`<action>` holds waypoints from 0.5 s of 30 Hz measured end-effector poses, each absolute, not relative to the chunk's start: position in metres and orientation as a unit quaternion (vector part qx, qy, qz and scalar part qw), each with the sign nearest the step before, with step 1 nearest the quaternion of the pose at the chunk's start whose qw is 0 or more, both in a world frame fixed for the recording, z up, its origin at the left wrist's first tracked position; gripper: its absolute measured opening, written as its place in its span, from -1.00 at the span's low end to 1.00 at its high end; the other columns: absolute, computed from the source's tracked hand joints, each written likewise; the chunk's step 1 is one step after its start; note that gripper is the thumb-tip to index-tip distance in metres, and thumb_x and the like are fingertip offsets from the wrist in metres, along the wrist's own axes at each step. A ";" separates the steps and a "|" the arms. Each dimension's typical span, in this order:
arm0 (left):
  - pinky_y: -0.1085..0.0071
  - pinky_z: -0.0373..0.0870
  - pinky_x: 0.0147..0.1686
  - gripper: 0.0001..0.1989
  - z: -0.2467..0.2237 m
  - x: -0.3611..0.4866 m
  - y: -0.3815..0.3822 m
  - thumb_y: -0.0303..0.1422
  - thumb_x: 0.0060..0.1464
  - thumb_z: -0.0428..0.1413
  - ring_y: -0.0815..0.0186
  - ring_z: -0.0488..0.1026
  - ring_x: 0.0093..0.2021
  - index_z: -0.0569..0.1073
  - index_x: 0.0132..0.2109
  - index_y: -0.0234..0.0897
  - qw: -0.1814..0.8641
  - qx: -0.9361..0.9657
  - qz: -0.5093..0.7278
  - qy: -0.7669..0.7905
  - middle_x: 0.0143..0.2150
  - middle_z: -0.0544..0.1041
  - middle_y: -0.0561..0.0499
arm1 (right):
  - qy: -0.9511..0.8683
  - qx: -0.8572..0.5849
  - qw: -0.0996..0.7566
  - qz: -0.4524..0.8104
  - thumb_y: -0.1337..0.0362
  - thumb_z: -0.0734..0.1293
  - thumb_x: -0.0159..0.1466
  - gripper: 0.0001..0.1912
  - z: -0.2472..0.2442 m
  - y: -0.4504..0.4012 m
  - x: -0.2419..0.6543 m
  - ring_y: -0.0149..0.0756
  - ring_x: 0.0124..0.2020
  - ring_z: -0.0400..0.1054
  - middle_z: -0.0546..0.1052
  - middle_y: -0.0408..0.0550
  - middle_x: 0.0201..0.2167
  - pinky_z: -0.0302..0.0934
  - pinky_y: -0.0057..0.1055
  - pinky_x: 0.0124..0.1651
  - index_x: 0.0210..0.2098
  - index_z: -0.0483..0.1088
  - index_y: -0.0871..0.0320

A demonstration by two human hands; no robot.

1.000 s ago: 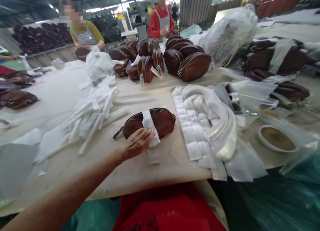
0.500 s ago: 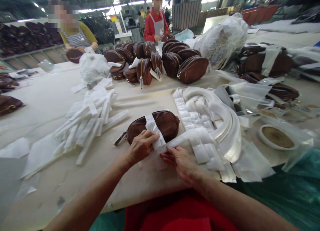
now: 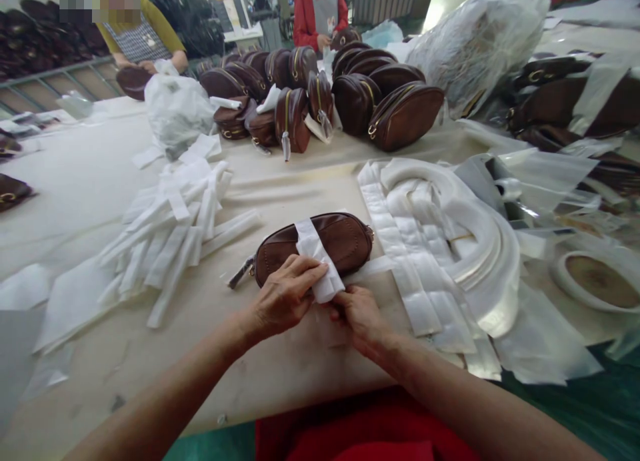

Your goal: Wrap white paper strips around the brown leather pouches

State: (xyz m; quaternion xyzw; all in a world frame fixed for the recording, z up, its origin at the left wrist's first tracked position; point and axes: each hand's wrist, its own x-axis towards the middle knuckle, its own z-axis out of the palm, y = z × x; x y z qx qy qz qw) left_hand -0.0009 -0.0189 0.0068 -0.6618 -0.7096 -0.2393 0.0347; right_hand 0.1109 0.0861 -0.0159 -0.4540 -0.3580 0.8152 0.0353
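White strips (image 3: pixel 170 231) left, foam bands (image 3: pixel 440 248) right flank the pouch (image 3: pixel 315 248).

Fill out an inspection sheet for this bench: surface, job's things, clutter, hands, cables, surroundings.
Surface: pale worktable, scuffed and marked at the near edge.
Job's things: brown pouch lying flat, a white strip wrapped across its middle.
Clutter: loose pile of white strips on the left; quilted white strips and curved foam pieces on the right; clear plastic bags; a roll of tape.
Hands: left hand presses the strip's lower end; right hand pinches beside it.
Cables: nothing seen.
Surroundings: row of brown bags across the table; two aproned people beyond; stuffed plastic sack.
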 end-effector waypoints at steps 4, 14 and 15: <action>0.32 0.44 -0.16 -0.62 0.014 -0.010 -0.016 -0.60 0.05 -0.02 0.23 0.37 -0.14 0.36 0.04 -0.37 0.030 -0.671 -0.223 -0.707 -0.13 0.45 -0.12 | -0.354 -0.458 0.044 0.814 0.42 0.31 -0.14 -0.90 -0.014 0.084 0.106 -0.63 -0.81 0.00 0.36 -0.25 -0.78 -0.20 -0.58 -0.72 -0.69 0.27 0.21; 0.20 0.44 -0.07 -0.62 0.019 -0.019 -0.016 -0.59 0.13 -0.09 0.16 0.36 -0.04 0.26 0.11 -0.41 0.068 -0.730 -0.074 -0.675 -0.03 0.42 -0.20 | -0.352 -0.445 0.046 0.822 0.37 0.34 -0.15 -0.89 -0.019 0.081 0.102 -0.58 -0.78 0.08 0.38 -0.21 -0.77 -0.13 -0.57 -0.70 -0.69 0.29 0.22; 0.21 0.44 -0.07 -0.61 0.018 -0.017 -0.016 -0.60 0.14 -0.12 0.16 0.35 -0.02 0.23 0.12 -0.43 0.076 -0.734 -0.062 -0.672 -0.02 0.41 -0.22 | -0.354 -0.445 0.044 0.821 0.38 0.34 -0.16 -0.89 -0.019 0.082 0.102 -0.58 -0.78 0.08 0.36 -0.22 -0.79 -0.13 -0.57 -0.70 -0.71 0.29 0.22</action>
